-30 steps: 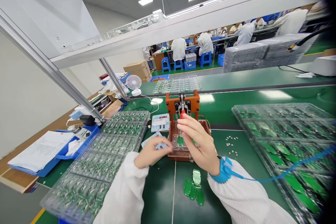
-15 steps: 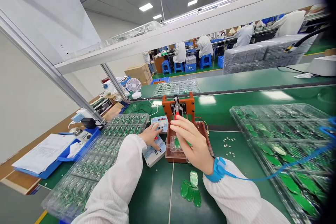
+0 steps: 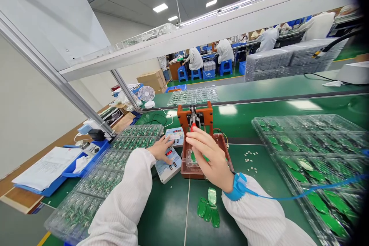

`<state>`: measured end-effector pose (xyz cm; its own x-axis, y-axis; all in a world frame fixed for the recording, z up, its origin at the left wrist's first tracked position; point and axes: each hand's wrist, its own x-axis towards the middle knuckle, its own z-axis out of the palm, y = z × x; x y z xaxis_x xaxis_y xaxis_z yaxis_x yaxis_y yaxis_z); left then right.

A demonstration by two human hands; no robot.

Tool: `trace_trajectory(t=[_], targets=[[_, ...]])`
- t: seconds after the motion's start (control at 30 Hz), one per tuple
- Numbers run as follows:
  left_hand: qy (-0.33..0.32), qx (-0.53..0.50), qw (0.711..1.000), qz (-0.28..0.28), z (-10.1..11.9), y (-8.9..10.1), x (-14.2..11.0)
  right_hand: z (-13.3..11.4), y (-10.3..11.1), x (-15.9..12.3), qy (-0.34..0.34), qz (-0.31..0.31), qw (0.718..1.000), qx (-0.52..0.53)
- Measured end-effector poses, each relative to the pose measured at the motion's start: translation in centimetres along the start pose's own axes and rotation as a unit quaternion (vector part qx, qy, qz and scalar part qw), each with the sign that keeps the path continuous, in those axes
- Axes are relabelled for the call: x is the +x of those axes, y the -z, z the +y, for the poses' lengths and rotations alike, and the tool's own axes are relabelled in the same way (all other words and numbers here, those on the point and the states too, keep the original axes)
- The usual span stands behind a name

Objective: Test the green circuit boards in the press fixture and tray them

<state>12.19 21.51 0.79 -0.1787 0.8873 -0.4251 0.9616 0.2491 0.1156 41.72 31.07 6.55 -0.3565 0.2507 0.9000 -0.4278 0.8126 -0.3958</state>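
Note:
My left hand (image 3: 161, 148), fingers spread, hovers over or rests on the left edge of a pale blue box with a red digital display (image 3: 169, 164); which of the two I cannot tell. Behind it sits a second display box (image 3: 178, 132). My right hand (image 3: 210, 157) reaches over an orange-brown toggle-clamp fixture (image 3: 208, 117), fingers stretched out against its red handle (image 3: 194, 126). Under that hand a clear holder (image 3: 190, 158) with a green circuit board lies in the fixture, partly hidden. Several green boards (image 3: 206, 212) lie in front.
A clear tray of assembled boards (image 3: 115, 169) lies on the left, another tray of green boards (image 3: 259, 130) on the right. Small pale pieces (image 3: 250, 157) are scattered beside the fixture. A blue wrist cord (image 3: 302, 196) runs rightward. A white fan (image 3: 147, 94) stands behind; co-workers sit far off.
My left hand has drawn back to the left, uncovering more of the front box's red display. My right hand stays at the red handle.

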Motion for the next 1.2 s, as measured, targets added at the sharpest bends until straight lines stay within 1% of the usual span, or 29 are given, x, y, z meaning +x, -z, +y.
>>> trace_trajectory(t=[0.1,0.43,0.6,0.77,1.0,1.2], targets=[[0.030,0.001,0.999,-0.044,0.2,0.5,-0.6,0.0,0.0,-0.1,0.002,0.003,1.000,-0.002],[0.029,0.017,0.998,-0.047,0.4,0.3,-0.2,0.1,-0.1,0.0,0.005,0.005,1.000,0.000],[0.026,0.022,0.999,-0.036,0.3,0.1,0.1,-0.2,-0.1,0.0,0.006,0.008,1.000,-0.004],[0.030,0.027,0.998,-0.053,0.9,0.4,0.1,-0.1,-0.1,0.0,0.011,0.010,1.000,-0.005],[0.037,0.023,0.998,-0.051,1.4,0.8,0.1,-0.1,0.0,0.1,0.007,0.005,1.000,-0.005],[0.036,0.031,0.997,-0.057,1.5,0.6,0.2,-0.1,0.0,0.1,0.005,0.005,1.000,-0.008]])
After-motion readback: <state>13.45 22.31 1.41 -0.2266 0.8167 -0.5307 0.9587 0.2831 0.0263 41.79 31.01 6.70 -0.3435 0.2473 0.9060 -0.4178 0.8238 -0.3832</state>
